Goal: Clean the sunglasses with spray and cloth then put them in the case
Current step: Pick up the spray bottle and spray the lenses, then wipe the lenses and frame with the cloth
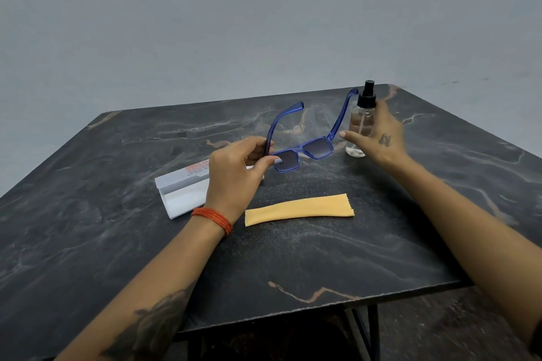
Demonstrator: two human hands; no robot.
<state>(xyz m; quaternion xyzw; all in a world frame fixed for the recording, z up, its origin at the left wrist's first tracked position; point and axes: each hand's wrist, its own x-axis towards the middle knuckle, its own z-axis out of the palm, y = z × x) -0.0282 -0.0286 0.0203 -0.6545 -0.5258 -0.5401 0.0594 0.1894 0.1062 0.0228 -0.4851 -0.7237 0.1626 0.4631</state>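
On the dark marbled table (pixel 117 243) lies our white hinged case (pixel 179 190); our left hand (pixel 234 173) pinches the blue-framed sunglasses (pixel 302 152) aloft above the orange cloth (pixel 299 209); our right hand (pixel 381 138), fingers spread, nears the clear spray bottle (pixel 359 129); we should grip its body firmly.

case (pixel 181 189): right part hidden behind left hand (pixel 234 173), red print unreadable | spray bottle (pixel 360 126): side partly hidden by right hand (pixel 381 138)

Dark marble-pattern table (pixel 293 258) under my arms, black metal legs (pixel 372 328) below front edge, plain grey wall (pixel 234 23) behind.
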